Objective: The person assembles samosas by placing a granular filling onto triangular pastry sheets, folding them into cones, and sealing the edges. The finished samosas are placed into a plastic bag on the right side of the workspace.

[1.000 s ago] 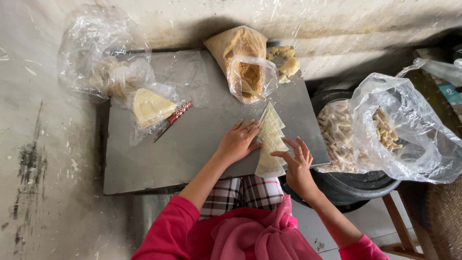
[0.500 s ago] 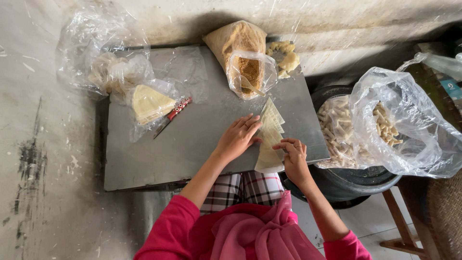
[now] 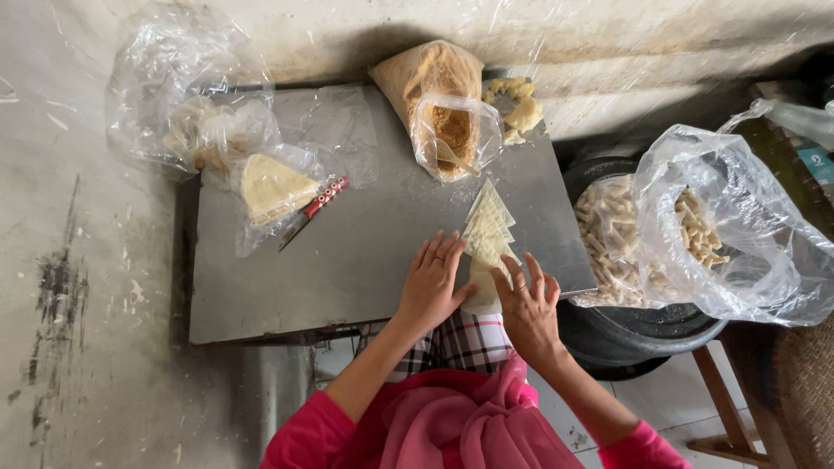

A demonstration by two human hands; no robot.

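Hands, left (image 3: 430,285) and right (image 3: 526,306), rest open-fingered on fanned pastry triangles (image 3: 486,230).

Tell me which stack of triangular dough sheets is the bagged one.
The stack at the table's left, inside clear plastic beside the red-handled knife. The other stack lies bare on the grey table, fanned out under both hands.

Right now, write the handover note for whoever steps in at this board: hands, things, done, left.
Left hand: flat on the grey board, fingers against the fanned row of pale triangular sheets, holding nothing.
Right hand: fingers spread on the near end of the row.
Around: bag of brown filling with a spoon at the far edge; wrapped stack of sheets and red-handled knife to the left; finished rolls in the basin, right.
Done: sheets fanned out.
Left: none filled or rolled yet.
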